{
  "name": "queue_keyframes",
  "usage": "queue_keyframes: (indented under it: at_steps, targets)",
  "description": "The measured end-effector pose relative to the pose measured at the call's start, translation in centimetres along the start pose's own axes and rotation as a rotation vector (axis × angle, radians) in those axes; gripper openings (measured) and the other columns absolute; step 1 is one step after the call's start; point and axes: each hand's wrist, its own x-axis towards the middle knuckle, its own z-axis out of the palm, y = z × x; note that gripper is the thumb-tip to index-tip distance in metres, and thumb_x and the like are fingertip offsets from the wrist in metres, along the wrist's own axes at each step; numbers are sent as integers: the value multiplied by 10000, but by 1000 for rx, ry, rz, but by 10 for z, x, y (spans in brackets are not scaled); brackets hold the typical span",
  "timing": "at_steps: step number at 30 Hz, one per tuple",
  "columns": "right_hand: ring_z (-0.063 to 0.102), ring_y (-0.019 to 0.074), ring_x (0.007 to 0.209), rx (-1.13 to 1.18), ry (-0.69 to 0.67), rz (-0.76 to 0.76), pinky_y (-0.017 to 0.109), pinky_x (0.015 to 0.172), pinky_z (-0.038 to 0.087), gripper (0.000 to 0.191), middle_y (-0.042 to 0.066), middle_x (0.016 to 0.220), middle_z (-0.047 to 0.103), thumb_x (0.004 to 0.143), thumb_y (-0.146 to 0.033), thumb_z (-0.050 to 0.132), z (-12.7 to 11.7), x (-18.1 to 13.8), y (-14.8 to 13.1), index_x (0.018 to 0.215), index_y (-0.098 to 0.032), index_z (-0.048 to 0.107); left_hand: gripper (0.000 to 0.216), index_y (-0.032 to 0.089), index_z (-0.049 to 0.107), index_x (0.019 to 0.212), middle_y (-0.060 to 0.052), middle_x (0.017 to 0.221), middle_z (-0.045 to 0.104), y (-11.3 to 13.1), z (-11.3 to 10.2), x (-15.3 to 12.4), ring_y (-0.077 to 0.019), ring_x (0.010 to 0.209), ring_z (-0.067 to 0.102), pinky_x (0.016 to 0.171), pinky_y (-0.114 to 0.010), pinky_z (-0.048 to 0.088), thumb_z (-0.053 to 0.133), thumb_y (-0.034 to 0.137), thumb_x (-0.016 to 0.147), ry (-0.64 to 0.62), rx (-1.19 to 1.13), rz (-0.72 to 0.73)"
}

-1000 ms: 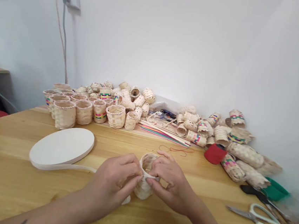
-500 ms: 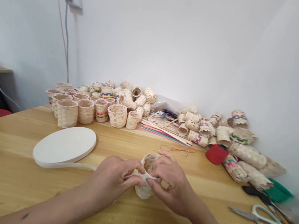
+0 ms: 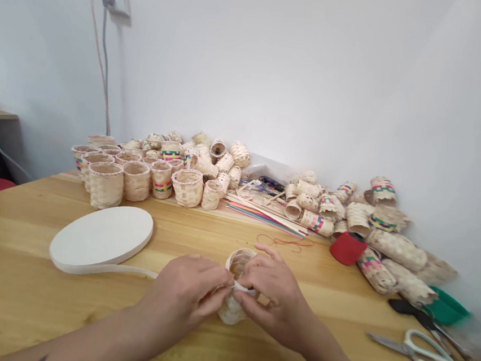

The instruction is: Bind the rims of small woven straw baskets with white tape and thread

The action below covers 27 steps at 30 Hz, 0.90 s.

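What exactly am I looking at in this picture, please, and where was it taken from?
There is no machine here: a person is working with two bare hands, and the camera sits on that person's head, looking forward and down. That is why the left hand and right hand reach in from the bottom edge. Together they grip a small woven basket, their fingers pressing a white band against its rim. The band runs back to a flat white roll on the wooden table. Along the wall lie many more woven baskets, some upright and some tipped over, beside coloured strips, a red spool and, at the right, scissors.
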Motion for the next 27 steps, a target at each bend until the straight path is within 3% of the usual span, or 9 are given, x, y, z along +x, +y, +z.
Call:
queue_keyframes:
  at_steps: [4,8,17,22,27]
  targets:
    - [607,188,905,36,96,44,459,1030,314,221,34,903,694,917,-394,525,-13,-3,13,1020,-234,638,191,199,605,765,2,716,574,-2,-1,2,-125,664,515,589,-223,358,462,183,891,62,-58,-8]
    - [611,204,980,16,236,175,406,953,420,222,52,990,701,932,-303,506,-20,-6,26,1105,-235,628,176,211,622,790,-41,947,602,-3,0,0,-155,841,567,700,-251,441,472,172,874,123,-108,-33]
    - [598,206,1082,131,14,319,375,941,467,347,55,1197,653,881,-260,574,-17,-2,17,1228,-248,588,143,210,575,825,-36,1067,659,-3,0,2,-146,968,624,872,-264,477,486,103,857,97,-188,92]
    - [632,189,995,231,-131,361,322,876,482,346,31,1107,693,830,-160,594,-21,-1,9,1160,-250,639,178,213,578,801,-55,1172,587,-3,7,-5,-160,1048,584,851,-256,479,461,91,855,107,-173,102]
    - [621,155,709,182,-49,529,244,632,453,111,-6,753,700,813,-192,589,-25,-1,19,786,-199,697,168,205,588,775,-69,1051,580,-5,6,-6,-192,991,575,808,-293,481,473,110,854,190,-66,55]
